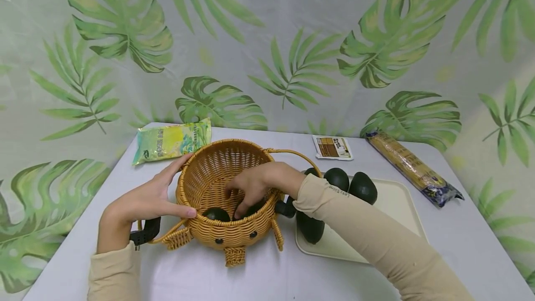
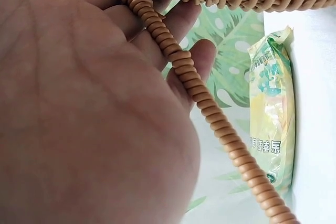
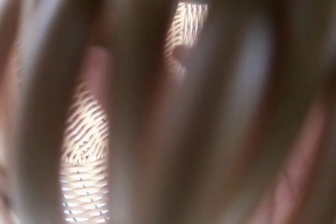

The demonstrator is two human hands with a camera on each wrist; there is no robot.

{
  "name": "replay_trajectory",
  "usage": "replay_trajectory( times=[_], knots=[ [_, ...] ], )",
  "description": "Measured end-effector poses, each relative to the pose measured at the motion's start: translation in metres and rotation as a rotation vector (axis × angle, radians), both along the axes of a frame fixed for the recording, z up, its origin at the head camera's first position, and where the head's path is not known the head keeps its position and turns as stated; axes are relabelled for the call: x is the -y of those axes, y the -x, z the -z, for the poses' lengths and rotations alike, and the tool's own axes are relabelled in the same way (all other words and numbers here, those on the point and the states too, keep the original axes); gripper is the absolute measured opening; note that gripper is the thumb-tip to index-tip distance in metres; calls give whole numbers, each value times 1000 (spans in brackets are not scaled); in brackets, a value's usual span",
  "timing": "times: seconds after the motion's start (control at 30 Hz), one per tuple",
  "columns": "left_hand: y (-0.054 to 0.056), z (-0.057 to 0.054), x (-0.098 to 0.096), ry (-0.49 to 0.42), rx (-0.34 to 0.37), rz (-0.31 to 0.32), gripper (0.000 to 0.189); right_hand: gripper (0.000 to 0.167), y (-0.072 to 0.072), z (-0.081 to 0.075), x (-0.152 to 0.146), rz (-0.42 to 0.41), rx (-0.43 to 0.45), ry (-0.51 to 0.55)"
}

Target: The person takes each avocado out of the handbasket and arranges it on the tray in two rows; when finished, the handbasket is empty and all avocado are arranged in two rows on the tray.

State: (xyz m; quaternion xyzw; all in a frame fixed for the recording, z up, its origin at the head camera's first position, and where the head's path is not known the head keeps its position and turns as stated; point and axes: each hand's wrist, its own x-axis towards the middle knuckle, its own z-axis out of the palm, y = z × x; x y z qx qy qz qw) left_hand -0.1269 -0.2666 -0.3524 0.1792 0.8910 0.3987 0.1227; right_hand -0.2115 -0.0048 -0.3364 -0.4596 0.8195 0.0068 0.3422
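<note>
A round wicker basket [image 1: 255, 230] with an animal face stands at the middle of the table. My left hand [image 1: 146, 201] rests on its left side, thumb along the rim and fingers stretched farther back. In the left wrist view, the coiled basket handle [image 2: 226, 135] crosses in front of that palm [image 2: 100, 114]. Down inside the basket, my right hand [image 1: 255, 185] has its thumb and fingers around a dark green avocado [image 1: 256, 208], mostly hidden by the hand. Beside it lies another avocado [image 1: 216, 214]. Blurred wicker covers most of the right wrist view.
Right of the basket, several avocados [image 1: 362, 188] sit on a cream tray [image 1: 397, 203], partly under my right sleeve. A green-yellow packet [image 1: 173, 142] lies behind at left. Toward the back right are a small white-brown packet [image 1: 333, 147] and a long noodle-like package [image 1: 411, 166].
</note>
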Motion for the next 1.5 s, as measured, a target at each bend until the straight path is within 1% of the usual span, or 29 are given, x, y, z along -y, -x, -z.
replay_trajectory(
  times=[0.17,0.27,0.37,0.47,0.53,0.7,0.8,0.9,1.0,1.1,1.17,1.2,1.27,1.37,1.43,1.5],
  knots=[
    [0,0,0,13,-2,-3,123,65,1,3,-2,-32,84,93],
    [0,-1,0,17,-5,-3,123,68,0,4,-2,-28,83,127],
    [0,-2,0,20,-8,-1,123,66,0,6,-1,-30,62,121],
    [0,-2,-1,20,-4,-2,123,60,-1,8,2,-51,58,95],
    [0,-2,-1,20,0,-4,123,58,-1,10,3,-62,71,81],
    [-1,-3,-1,25,1,-6,123,56,-1,12,5,-69,109,98],
    [-1,-3,0,22,0,-4,123,58,-2,12,6,-51,91,136],
    [-1,-3,0,10,3,-5,123,62,-1,13,6,-2,102,200],
    [-1,-2,-1,-1,2,-7,122,65,0,13,7,38,161,238],
    [-1,-2,-1,0,4,-7,122,64,0,13,6,54,229,283],
    [-2,-2,-1,1,3,-8,122,64,0,12,7,56,251,323],
    [-2,-2,-1,1,2,-8,122,65,0,12,7,60,249,342],
    [-1,-2,-1,3,4,-7,122,65,0,10,6,64,214,363],
    [-1,-2,-2,7,6,-6,122,66,1,9,7,72,120,357],
    [-1,-2,-1,10,7,-6,122,69,1,9,7,82,78,341],
    [-2,-1,-1,11,7,-8,122,73,2,11,8,87,84,331]
  ],
)
